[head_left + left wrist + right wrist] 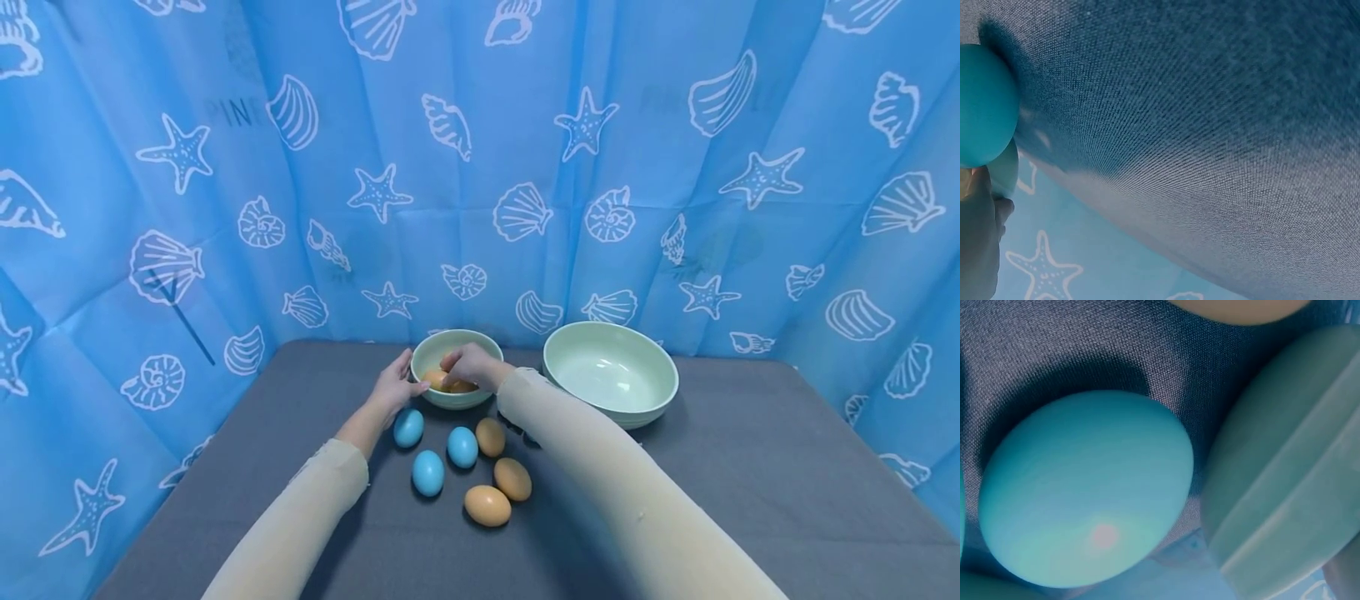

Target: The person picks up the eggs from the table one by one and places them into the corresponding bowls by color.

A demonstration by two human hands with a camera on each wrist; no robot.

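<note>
A small pale green bowl (453, 402) stands near the table's back edge with brown eggs (435, 379) inside. At its left side, my left hand (392, 387) holds the wall, thumb at the rim and fingers outside. My right hand (474, 367) reaches into this bowl with bent fingers among the eggs; whether they grip one is hidden. In front lie three blue eggs, one (428, 473) nearest me, and three brown eggs, one (487, 506) foremost. The right wrist view shows a blue egg (1085, 487) beside a ridged green bowl wall (1297, 450).
A larger pale green bowl (611, 367) stands to the right, partly behind my right sleeve (592, 458). A blue shell-patterned curtain (480, 167) hangs right behind the grey-covered table (750, 467). My right forearm hides part of the tabletop.
</note>
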